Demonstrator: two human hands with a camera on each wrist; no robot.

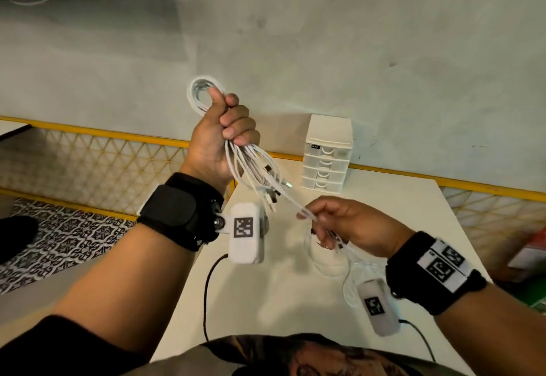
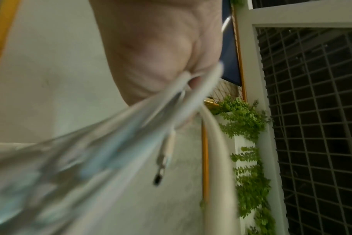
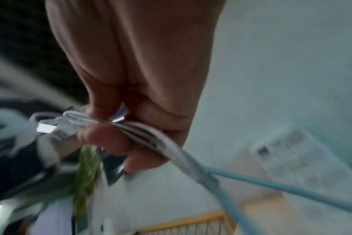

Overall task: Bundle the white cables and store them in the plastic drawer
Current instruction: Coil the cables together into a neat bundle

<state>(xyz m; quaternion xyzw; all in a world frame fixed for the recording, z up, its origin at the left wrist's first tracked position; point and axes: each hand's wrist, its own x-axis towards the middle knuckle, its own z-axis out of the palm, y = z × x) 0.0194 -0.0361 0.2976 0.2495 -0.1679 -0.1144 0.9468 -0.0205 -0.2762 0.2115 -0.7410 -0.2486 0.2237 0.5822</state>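
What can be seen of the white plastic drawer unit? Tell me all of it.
The drawer unit is a small white, plastic-looking tower with a flat lid and four stacked drawers, each with a curved recessed pull. A small dark label sits on its top front edge. All the drawers look closed. It stands upright at the far edge of the white table, near the grey wall, and neither hand touches it.

White table [image 1: 295, 302]; yellow lattice railing [image 1: 103, 154]; green plant [image 2: 245, 120]; patterned floor [image 1: 68, 242].

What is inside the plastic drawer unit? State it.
Cannot tell. The plastic drawer unit stands on the table with its drawers shut; the fronts hide any contents.
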